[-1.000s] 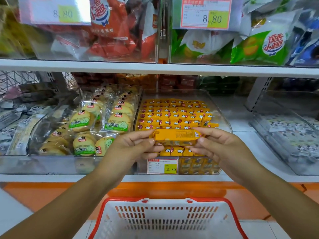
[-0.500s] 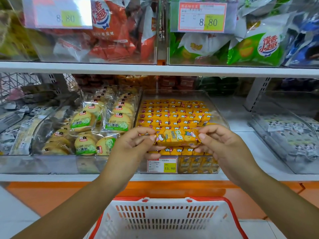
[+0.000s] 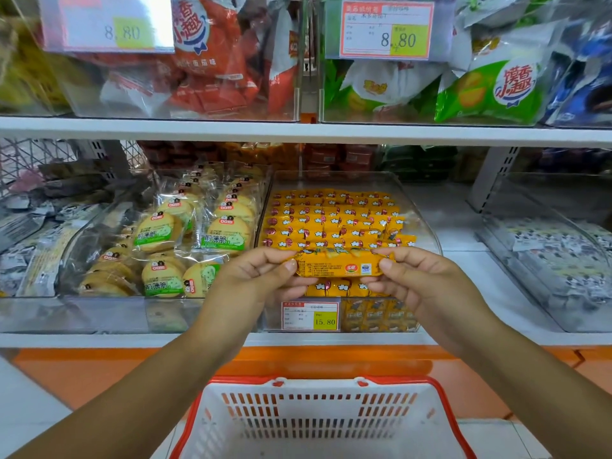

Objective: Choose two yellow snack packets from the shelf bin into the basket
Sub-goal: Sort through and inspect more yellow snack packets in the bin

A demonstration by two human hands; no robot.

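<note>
well, the left hand (image 3: 255,279) and the right hand (image 3: 420,279) each pinch one end of 1 yellow packet (image 3: 341,265) between thumb and curled fingers. they hold it level just above the near edge of the clear bin (image 3: 430,240), lifted off the rows of packets. no packet shows in the part of the basket (image 3: 318,380) i can see, so i'd judge neither of the 2 is in yet. the basket sits straight below, nearer than the shelf lip (image 3: 99,339), with open air between. the upper shelf (image 3: 298,132) is well above, and only the bin's near wall is close.
</note>
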